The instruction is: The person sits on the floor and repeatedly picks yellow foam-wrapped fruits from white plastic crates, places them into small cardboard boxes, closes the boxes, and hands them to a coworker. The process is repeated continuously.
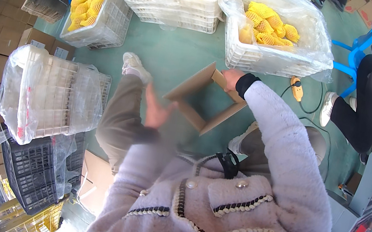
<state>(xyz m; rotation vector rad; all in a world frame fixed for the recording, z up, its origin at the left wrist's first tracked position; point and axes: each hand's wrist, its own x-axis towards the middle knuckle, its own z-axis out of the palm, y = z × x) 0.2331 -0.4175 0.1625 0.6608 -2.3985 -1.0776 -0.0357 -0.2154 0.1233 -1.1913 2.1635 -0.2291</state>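
Note:
An unfolded brown cardboard box (190, 86) stands in front of me as a four-sided frame, and green floor shows through its middle. My right hand (232, 78) grips its far right edge, the fingers partly hidden by the cardboard. Close by the box's left corner is my left hand (156, 110), somewhat smeared by motion. Its thumb stands apart from the stretched fingers and nothing is in it; a small gap seems to separate it from the cardboard.
White crates (174, 10) of fruit in yellow foam nets line the far side, one (274, 57) lined with plastic. At left stand a plastic-wrapped white crate (52, 93), a black crate (34, 169) and stacked cartons. A person (371, 98) sits at right, near a cable with a yellow socket (297, 89).

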